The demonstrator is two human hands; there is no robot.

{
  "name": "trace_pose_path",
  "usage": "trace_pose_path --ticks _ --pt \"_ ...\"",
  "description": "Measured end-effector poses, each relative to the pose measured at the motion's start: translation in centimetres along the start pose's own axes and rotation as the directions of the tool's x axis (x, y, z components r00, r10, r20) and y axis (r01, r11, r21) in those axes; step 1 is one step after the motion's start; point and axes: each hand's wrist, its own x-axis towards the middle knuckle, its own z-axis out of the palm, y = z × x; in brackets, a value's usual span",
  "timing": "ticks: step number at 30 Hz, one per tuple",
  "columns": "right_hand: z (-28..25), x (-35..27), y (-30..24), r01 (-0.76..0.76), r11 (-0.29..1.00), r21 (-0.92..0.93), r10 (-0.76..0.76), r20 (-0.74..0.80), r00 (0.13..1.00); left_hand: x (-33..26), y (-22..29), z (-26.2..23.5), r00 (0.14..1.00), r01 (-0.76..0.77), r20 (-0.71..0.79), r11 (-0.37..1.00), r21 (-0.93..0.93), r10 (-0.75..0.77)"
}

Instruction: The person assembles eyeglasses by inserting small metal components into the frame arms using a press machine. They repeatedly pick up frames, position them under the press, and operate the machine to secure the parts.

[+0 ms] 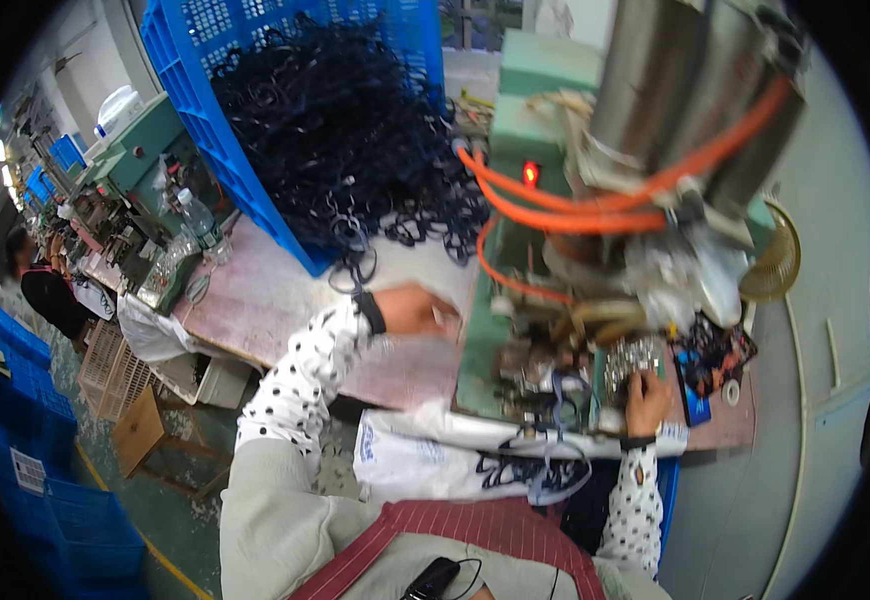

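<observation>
A worn, pinkish table (255,300) is seen running from 9 o'clock toward the centre. On it, at 12 o'clock, a blue crate (195,110) is tipped on its side, and a heap of dark rings (345,130) is spilled from it onto the table top. A green machine (545,130) with steel cylinders (675,80) and orange hoses (555,205) is placed at 1 to 3 o'clock. A plastic bottle (198,220) is noted at 10 o'clock, stacked blue crates (25,440) at 8 o'clock on the green floor (170,500), and another person (45,290) seated at 9 o'clock.

The left hand (415,310) is laid on the table just below the rings, loosely curled; whether anything is held in it cannot be told because of blur. The right hand (647,398) is set at 4 o'clock against the machine's metal fixture (630,360), fingers bent onto it; its grip cannot be told. A white bag (425,460) is hung at the table edge at 6 o'clock.
</observation>
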Motion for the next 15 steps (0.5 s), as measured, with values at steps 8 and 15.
trace_pose_path --ticks 8,15 --pt "1.6 -2.0 5.3 0.031 0.984 0.174 -0.018 -0.074 0.997 12.6 -16.6 -19.0 0.471 0.831 -0.739 0.523 0.189 -0.481" --pt "1.8 -0.5 4.2 0.067 0.997 -0.047 -0.064 0.044 0.997 21.0 -41.5 -22.6 0.645 0.668 -0.497 0.745 -0.002 -0.58"
